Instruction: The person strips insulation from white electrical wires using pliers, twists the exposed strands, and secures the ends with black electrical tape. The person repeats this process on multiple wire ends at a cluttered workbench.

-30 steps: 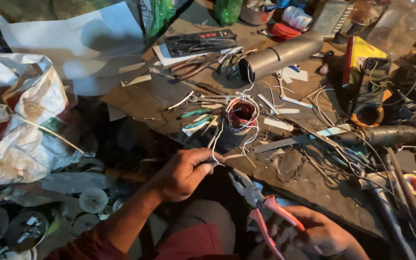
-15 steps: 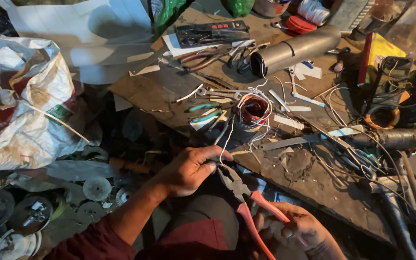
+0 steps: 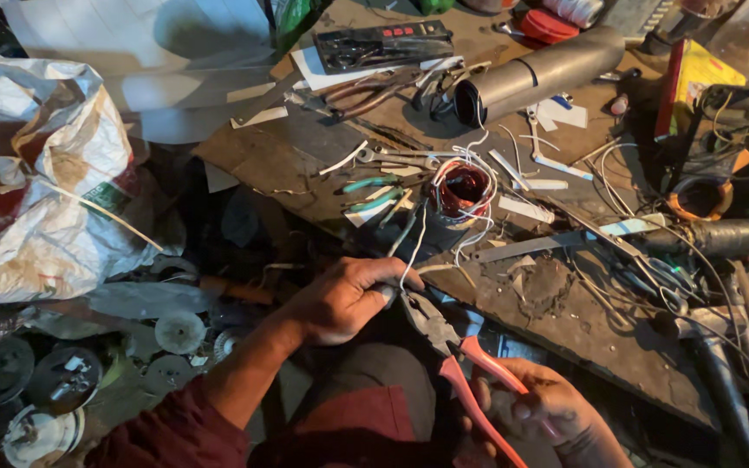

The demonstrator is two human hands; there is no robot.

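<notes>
A: Your left hand (image 3: pixel 340 299) sits near centre, just off the bench (image 3: pixel 565 329) edge. Fingers curled tight, pinching a white wire (image 3: pixel 415 247).

B: And the wire's run?

A: It goes up and away from your fingers to the coil (image 3: pixel 461 186), a red-and-copper winding standing on the bench beyond the hand. More white leads loop round it.

B: Right hand?

A: Your right hand (image 3: pixel 548 412), near right, is wrapped closed on the orange handles of the pliers (image 3: pixel 452 347). The nose points up-left and meets the wire right at your left fingertips. Whether the tips actually bite the wire, I cannot tell.

B: Surroundings?

A: Grey tube (image 3: pixel 548 74) lying far of the coil. Two green-handled tools (image 3: pixel 370 192) just left of the coil. Crumpled sack (image 3: pixel 45 191) far left, round metal discs (image 3: pixel 179 331) below it.
</notes>
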